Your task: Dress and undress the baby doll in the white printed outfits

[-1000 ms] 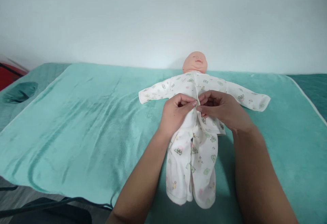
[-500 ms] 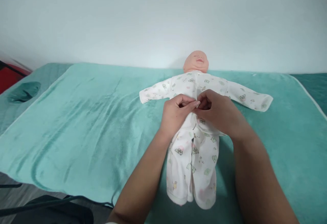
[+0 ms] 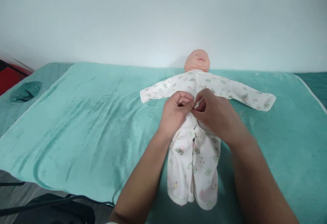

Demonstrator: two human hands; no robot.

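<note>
- Black cord (image 3: 46,203) runs across the lower left corner, above a grey floor (image 3: 15,195) and just below the edge of the green blanket (image 3: 76,132).
- White printed trousers (image 3: 206,169) lie flat on the blanket between the two forearms, legs pointing toward the wearer of the camera, with a dark slit near the top of the middle seam.
- White printed shirt (image 3: 185,82) lies above the trousers, its lower part directly beneath both hands and its front opening at the fingertips.
- Left hand (image 3: 173,115) has thumb and forefinger closed in a pinch on the shirt's front edge; the other fingers are curled.
- Right hand (image 3: 217,113) meets it there, thumb and forefinger nearly together with a small fold of shirt between them; whether a button is in the fold, I cannot tell.
- Both sleeves of the shirt stretch outward, well clear of the grip.
- Pink doll (image 3: 197,61) wears the clothes, its head beyond the hands, near the pale wall (image 3: 127,19).
- Red object (image 3: 11,78) sits at the far left.
</note>
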